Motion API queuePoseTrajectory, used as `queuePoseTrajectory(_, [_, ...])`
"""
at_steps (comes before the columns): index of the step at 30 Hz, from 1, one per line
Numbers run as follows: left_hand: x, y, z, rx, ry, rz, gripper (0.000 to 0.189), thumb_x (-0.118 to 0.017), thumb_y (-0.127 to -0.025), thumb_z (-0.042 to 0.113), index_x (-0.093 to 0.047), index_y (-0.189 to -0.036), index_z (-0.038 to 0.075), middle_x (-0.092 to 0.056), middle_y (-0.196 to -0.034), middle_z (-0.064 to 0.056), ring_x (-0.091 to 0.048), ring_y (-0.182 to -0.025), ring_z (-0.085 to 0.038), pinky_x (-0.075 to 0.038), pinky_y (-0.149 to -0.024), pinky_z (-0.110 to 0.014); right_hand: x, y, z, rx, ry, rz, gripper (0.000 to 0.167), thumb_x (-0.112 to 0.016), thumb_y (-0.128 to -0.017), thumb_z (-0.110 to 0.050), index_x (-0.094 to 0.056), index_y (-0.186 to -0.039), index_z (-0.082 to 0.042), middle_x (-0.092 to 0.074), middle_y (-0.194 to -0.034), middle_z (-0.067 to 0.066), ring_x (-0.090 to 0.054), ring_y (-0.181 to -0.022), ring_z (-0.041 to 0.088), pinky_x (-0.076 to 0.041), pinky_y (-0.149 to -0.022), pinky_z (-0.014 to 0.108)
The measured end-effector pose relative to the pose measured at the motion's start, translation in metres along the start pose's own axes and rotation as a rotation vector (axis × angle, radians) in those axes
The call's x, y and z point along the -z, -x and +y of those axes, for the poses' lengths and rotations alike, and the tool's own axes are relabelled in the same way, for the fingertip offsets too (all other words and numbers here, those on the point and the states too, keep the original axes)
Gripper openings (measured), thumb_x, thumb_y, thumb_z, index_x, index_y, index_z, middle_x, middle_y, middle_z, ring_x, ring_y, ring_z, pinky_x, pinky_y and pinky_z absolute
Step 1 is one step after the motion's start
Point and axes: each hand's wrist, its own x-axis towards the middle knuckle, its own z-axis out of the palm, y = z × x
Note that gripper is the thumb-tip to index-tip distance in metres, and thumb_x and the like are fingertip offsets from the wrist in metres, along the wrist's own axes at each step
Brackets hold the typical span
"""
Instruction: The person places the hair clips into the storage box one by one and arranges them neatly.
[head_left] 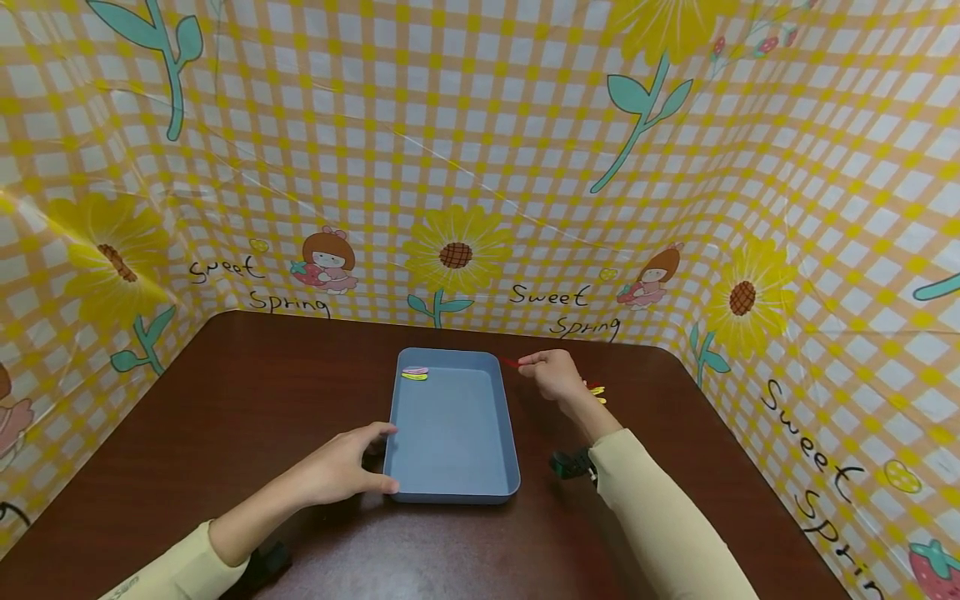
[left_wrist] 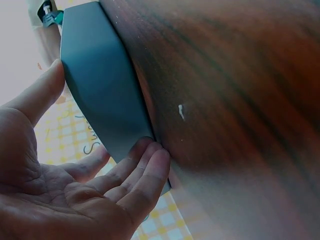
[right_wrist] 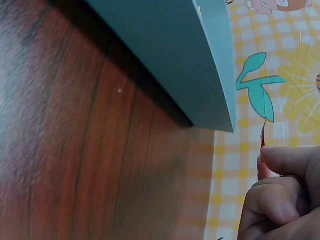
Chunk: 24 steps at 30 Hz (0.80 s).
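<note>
A blue-grey rectangular tray (head_left: 453, 433) sits on the dark table. In its far left corner lie a pink hair clip (head_left: 415, 370) and a yellow hair clip (head_left: 414, 377), side by side. My left hand (head_left: 347, 462) rests against the tray's left wall, thumb at the rim near the front corner; in the left wrist view, relaxed fingers (left_wrist: 145, 175) touch the outer wall. Just beyond the tray's far right corner, my right hand (head_left: 553, 375) pinches a slim red hair clip (right_wrist: 263, 135) between thumb and forefinger, its tip pointing at the tray.
More clips, yellow (head_left: 597, 390) and red, lie on the table right of the tray, partly hidden behind my right wrist. A checked cloth (head_left: 465, 167) with sunflowers hangs round the back and sides of the brown table (head_left: 300, 375).
</note>
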Motion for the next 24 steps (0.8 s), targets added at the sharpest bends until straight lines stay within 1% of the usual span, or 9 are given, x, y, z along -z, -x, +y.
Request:
queuePoseTrajectory(1, [0.0, 0.0, 0.0, 0.0, -0.002, 0.001, 0.081, -0.086, -0.08, 0.038, -0.049, -0.146, 0.008, -0.054, -0.146, -0.014, -0.052, -0.133, -0.037, -0.044, -0.103, -0.059, -0.001, -0.001, -0.001, 0.0, 0.012, 0.003, 0.025, -0.063, -0.099, -0.014, -0.068, -0.12, -0.002, -0.032, -0.046, -0.007, -0.021, -0.039, 0.01, -0.027, -0.05, 0.035])
queuePoseTrajectory(3, [-0.001, 0.0, 0.0, -0.002, -0.005, 0.005, 0.081, -0.086, -0.08, 0.038, -0.049, -0.146, 0.008, -0.055, -0.146, -0.014, -0.052, -0.133, -0.037, -0.044, -0.103, -0.059, -0.004, -0.002, -0.004, -0.002, 0.028, 0.007, 0.025, -0.063, -0.099, -0.015, -0.069, -0.119, -0.003, -0.032, -0.046, -0.007, -0.022, -0.038, 0.01, -0.028, -0.049, 0.033])
queuePoseTrajectory(4, [-0.001, 0.0, 0.0, -0.003, -0.005, 0.006, 0.081, -0.086, -0.08, 0.038, -0.05, -0.146, 0.008, -0.055, -0.145, -0.014, -0.052, -0.133, -0.037, -0.044, -0.103, -0.059, -0.005, -0.003, -0.005, -0.003, 0.029, 0.007, 0.024, -0.063, -0.099, -0.015, -0.069, -0.119, -0.003, -0.032, -0.046, -0.007, -0.022, -0.038, 0.01, -0.028, -0.047, 0.032])
queuePoseTrajectory(5, [-0.001, 0.0, 0.0, -0.004, -0.005, 0.007, 0.081, -0.086, -0.08, 0.038, -0.05, -0.146, 0.008, -0.055, -0.145, -0.014, -0.052, -0.133, -0.037, -0.044, -0.103, -0.059, -0.007, -0.004, -0.006, 0.0, 0.037, 0.003, 0.024, -0.062, -0.099, -0.015, -0.069, -0.119, -0.004, -0.031, -0.046, -0.007, -0.021, -0.038, 0.01, -0.024, -0.043, 0.027])
queuePoseTrajectory(8, [-0.001, 0.0, 0.0, -0.004, -0.003, 0.009, 0.081, -0.086, -0.08, 0.038, -0.05, -0.146, 0.008, -0.054, -0.146, -0.014, -0.052, -0.133, -0.037, -0.044, -0.103, -0.059, -0.013, -0.005, -0.011, 0.002, 0.025, -0.008, 0.023, -0.062, -0.099, -0.014, -0.069, -0.118, -0.002, -0.031, -0.047, -0.007, -0.021, -0.039, 0.009, -0.024, -0.041, 0.024])
queuePoseTrajectory(14, [-0.001, -0.001, 0.0, 0.001, -0.004, 0.008, 0.08, -0.086, -0.079, 0.038, -0.05, -0.145, 0.01, -0.055, -0.145, -0.014, -0.052, -0.133, -0.036, -0.045, -0.103, -0.058, -0.024, -0.01, -0.017, 0.01, -0.024, -0.03, 0.022, -0.062, -0.098, -0.009, -0.069, -0.116, 0.001, -0.036, -0.049, -0.007, -0.02, -0.039, 0.008, -0.022, -0.041, 0.025])
queuePoseTrajectory(18, [-0.001, -0.001, -0.001, -0.001, -0.003, 0.008, 0.08, -0.086, -0.079, 0.038, -0.05, -0.145, 0.01, -0.055, -0.145, -0.014, -0.053, -0.132, -0.036, -0.045, -0.103, -0.058, -0.031, -0.014, -0.02, 0.017, -0.03, -0.036, 0.02, -0.062, -0.098, -0.008, -0.07, -0.114, -0.001, -0.037, -0.049, -0.007, -0.019, -0.039, 0.007, -0.021, -0.041, 0.025])
queuePoseTrajectory(24, [-0.001, -0.002, -0.002, -0.009, -0.006, 0.008, 0.081, -0.086, -0.08, 0.038, -0.05, -0.146, 0.008, -0.054, -0.146, -0.014, -0.052, -0.132, -0.037, -0.045, -0.102, -0.059, -0.043, -0.015, -0.028, 0.026, -0.02, -0.048, 0.021, -0.061, -0.099, -0.009, -0.07, -0.115, -0.001, -0.036, -0.049, -0.006, -0.019, -0.039, 0.008, -0.021, -0.041, 0.025])
